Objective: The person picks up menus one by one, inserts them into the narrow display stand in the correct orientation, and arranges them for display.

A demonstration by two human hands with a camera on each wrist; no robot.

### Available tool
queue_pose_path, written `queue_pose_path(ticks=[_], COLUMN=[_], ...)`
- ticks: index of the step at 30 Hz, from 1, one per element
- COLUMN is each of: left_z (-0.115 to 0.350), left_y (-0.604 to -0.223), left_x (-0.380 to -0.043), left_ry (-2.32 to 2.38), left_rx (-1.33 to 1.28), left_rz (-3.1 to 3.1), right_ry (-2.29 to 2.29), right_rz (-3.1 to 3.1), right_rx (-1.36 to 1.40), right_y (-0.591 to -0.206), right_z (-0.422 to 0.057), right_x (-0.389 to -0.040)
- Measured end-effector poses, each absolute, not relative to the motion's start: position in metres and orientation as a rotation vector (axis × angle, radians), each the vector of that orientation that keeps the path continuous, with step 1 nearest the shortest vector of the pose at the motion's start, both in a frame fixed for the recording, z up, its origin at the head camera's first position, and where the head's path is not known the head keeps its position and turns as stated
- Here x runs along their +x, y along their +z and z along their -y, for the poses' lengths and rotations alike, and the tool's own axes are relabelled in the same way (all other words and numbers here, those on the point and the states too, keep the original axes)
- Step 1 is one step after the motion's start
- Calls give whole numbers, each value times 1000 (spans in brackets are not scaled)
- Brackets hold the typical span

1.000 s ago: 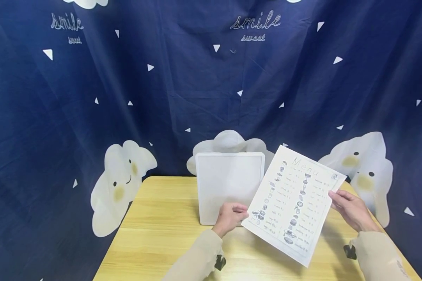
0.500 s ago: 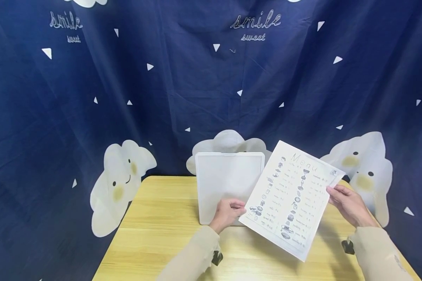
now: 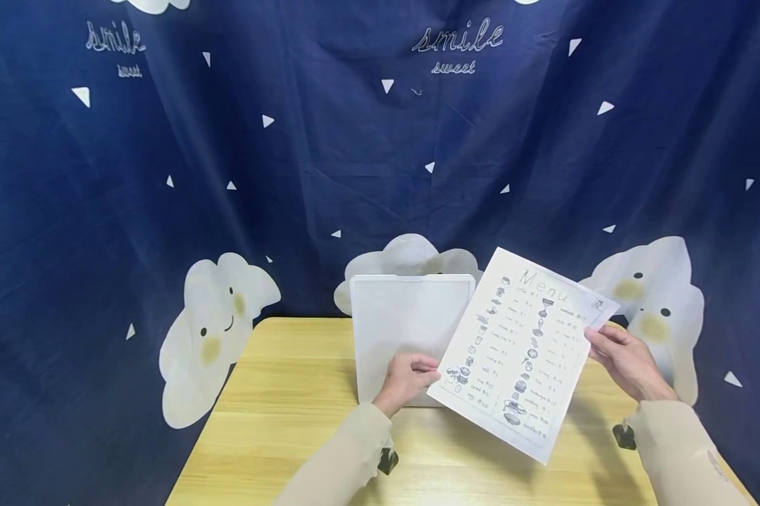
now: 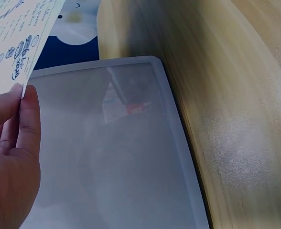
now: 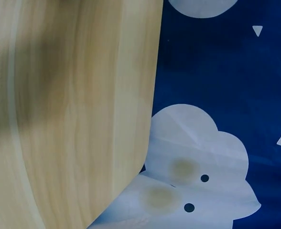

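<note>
A white sheet headed "Menu" (image 3: 519, 351), with small drawings and handwritten lines in two columns, is held tilted above the table. My left hand (image 3: 407, 381) pinches its lower left corner between thumb and fingers, as the left wrist view also shows at the sheet's corner (image 4: 11, 57). On the opposite side, my right hand (image 3: 626, 358) grips the right edge near the top corner, thumb on the printed face and the other fingers behind. Behind the left hand a pale, white-framed panel (image 3: 405, 316) stands upright; the sheet overlaps its right side. The right wrist view shows no hand.
The light wooden table (image 3: 291, 393) has a rounded far left corner. A dark blue curtain (image 3: 329, 140) with white clouds and triangles hangs right behind it. Dark wrist pieces (image 3: 388, 461) sit under both cream sleeves (image 3: 336, 460).
Both hands have shifted the menu sheet slightly up and to the left, keeping their holds on it. The white-framed panel stays standing in its place.
</note>
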State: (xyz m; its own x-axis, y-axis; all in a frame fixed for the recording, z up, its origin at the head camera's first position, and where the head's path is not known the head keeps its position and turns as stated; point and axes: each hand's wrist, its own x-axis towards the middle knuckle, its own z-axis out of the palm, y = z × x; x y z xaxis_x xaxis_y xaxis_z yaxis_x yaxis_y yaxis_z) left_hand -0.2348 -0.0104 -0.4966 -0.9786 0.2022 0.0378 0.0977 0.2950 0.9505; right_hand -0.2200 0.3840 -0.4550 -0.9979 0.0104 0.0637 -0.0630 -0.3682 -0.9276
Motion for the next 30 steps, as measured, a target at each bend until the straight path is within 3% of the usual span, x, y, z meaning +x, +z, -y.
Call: queue_pose_path(ticks=[30], left_z=[26], left_y=[-475], left_x=[-249], left_ry=[1791], left_rx=[298], left_rz=[-2524], right_ry=[2587], right_rz=[1675], right_rx=[186], right_y=[-429], right_z=[-370], right_x=[-235])
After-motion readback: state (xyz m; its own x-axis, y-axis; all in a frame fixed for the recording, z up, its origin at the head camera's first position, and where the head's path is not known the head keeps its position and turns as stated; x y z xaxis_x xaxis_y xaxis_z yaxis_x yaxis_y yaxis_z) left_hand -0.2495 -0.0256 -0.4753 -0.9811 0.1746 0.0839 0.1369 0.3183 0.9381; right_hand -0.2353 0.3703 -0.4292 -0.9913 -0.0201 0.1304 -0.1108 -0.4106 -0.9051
